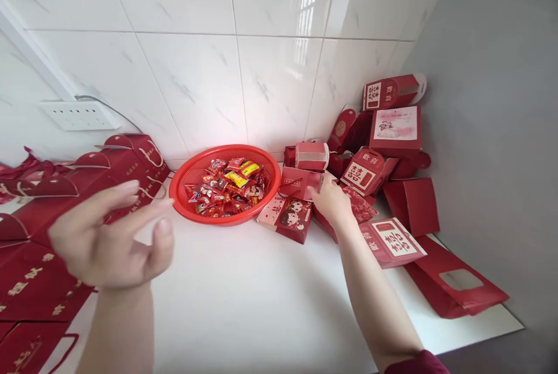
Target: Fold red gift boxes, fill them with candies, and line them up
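My left hand (115,240) hovers above the left part of the table, fingers apart and slightly bent, with nothing in them. My right hand (333,202) reaches into the pile of boxes and has its fingers closed on the edge of a small red gift box (294,183); some fingertips are hidden behind it. Just below lies a red box with cartoon figures (288,217). A pink-and-red box (311,156) rests behind. To the left of these boxes stands a red plastic basket (174,196) holding several wrapped candies (229,188).
Red gift boxes with rope handles (117,167) line the left side. More red boxes (394,240) are heaped at the right against a grey panel (488,129). A white power strip (78,115) is on the tiled wall (187,71) behind the white table (244,298).
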A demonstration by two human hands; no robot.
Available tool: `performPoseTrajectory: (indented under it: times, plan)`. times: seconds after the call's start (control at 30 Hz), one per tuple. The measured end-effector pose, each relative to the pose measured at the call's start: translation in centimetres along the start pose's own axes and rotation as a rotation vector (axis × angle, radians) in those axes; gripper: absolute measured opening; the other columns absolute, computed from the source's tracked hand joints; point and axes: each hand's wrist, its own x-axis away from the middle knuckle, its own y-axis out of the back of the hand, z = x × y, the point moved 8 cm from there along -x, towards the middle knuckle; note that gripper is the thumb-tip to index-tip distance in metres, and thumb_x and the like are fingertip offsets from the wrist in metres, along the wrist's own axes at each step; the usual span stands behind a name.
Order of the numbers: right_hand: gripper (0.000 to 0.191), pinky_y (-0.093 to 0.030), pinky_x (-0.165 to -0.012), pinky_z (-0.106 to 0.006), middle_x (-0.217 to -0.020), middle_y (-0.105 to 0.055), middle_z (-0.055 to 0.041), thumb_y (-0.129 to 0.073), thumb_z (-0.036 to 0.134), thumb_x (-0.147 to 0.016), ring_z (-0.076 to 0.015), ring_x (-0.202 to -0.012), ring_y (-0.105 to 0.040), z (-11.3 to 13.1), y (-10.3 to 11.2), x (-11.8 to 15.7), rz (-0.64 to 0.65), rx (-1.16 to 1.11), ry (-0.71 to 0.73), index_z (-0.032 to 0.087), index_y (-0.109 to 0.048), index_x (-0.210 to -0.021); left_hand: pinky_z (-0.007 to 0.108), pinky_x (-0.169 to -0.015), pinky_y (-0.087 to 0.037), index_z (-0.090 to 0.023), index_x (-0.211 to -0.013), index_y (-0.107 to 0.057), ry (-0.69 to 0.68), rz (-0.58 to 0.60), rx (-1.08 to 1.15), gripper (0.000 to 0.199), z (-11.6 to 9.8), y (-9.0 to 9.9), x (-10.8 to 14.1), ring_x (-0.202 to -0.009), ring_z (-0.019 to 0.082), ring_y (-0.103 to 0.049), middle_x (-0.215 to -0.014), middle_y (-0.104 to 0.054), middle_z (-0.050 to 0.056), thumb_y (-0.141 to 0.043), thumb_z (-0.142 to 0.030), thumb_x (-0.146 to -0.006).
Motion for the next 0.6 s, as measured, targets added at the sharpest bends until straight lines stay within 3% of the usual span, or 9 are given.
performPoseTrajectory:
  times: [0.07, 0.1, 0.2, 0.27, 0.4, 0.5, 0.6]
  plan:
    - [0.05, -0.048, -0.087, -0.053, -0.12, -0.064, -0.0262, -0.053, 0.038, -0.094, -0.0422, -0.113, -0.061, -0.1, -0.5, -1.1, -0.006, -0.01, -0.031, 0.01, -0.044, -0.134, 0.035, -0.064, -0.052, -0.027, -0.088, -0.073, -0.364, -0.095, -0.105, 0.017, -4.4, -1.1, 0.0, -0.077, 0.02, -0.063, -0.097, -0.067, 0.005, -0.065, -0.032, -0.074]
    - [0.05, -0.048, -0.087, -0.052, -0.121, -0.064, -0.0261, -0.052, 0.038, -0.095, -0.0414, -0.113, -0.062, -0.2, -0.7, -1.4, -0.01, -0.013, -0.046, 0.01, -0.043, -0.135, 0.035, -0.063, -0.053, -0.028, -0.093, -0.073, -0.413, -0.128, -0.097, 0.02, -5.6, -1.6, 0.0, -0.077, 0.02, -0.064, -0.099, -0.069, 0.005, -0.062, -0.028, -0.076]
    - [0.052, -0.049, -0.084, -0.051, -0.12, -0.065, -0.0252, -0.051, 0.04, -0.095, -0.0402, -0.109, -0.065, -1.0, -1.0, -1.9, -0.015, -0.022, -0.075, 0.011, -0.04, -0.137, 0.038, -0.071, -0.056, -0.027, -0.1, -0.072, -0.176, -0.055, 0.085, 0.025, -5.7, -3.6, -0.5, -0.084, 0.021, -0.066, -0.107, -0.069, 0.005, -0.058, -0.019, -0.081]
    - [0.051, -0.049, -0.082, -0.05, -0.121, -0.064, -0.025, -0.051, 0.039, -0.095, -0.0408, -0.109, -0.064, -1.3, -0.9, -2.1, -0.039, -0.028, -0.08, 0.011, -0.04, -0.137, 0.039, -0.08, -0.057, -0.027, -0.103, -0.07, -0.065, 0.139, 0.182, 0.026, -5.6, -5.8, -0.2, -0.093, 0.022, -0.067, -0.112, -0.067, 0.005, -0.06, -0.015, -0.083]
    - [0.041, -0.048, -0.083, -0.047, -0.126, -0.06, -0.0258, -0.039, 0.028, -0.099, -0.0394, -0.115, -0.061, -1.2, 0.1, -2.6, -0.163, -0.044, -0.074, 0.01, -0.042, -0.136, 0.037, -0.091, -0.054, -0.025, -0.108, -0.067, -0.066, 0.618, 0.261, 0.022, -6.5, -10.0, 1.9, -0.106, 0.023, -0.065, -0.121, -0.064, 0.007, -0.059, -0.017, -0.089]
    - [0.037, -0.048, -0.082, -0.043, -0.126, -0.061, -0.0224, -0.036, 0.025, -0.1, -0.0354, -0.114, -0.061, -1.0, 1.0, -2.9, -0.229, -0.065, -0.059, 0.012, -0.045, -0.134, 0.035, -0.09, -0.051, -0.024, -0.111, -0.064, -0.06, 0.914, 0.275, 0.019, -6.6, -11.9, 3.9, -0.103, 0.02, -0.065, -0.116, -0.066, 0.005, -0.052, -0.022, -0.096]
    - [0.035, -0.047, -0.083, -0.039, -0.129, -0.061, -0.0175, -0.04, 0.029, -0.099, -0.0325, -0.115, -0.06, -1.1, 2.4, -2.5, -0.25, -0.075, -0.028, 0.017, -0.051, -0.13, 0.032, -0.084, -0.05, -0.025, -0.11, -0.063, -0.004, 1.127, 0.279, 0.02, -6.0, -13.2, 5.6, -0.096, 0.018, -0.064, -0.107, -0.068, 0.002, -0.046, -0.028, -0.1]
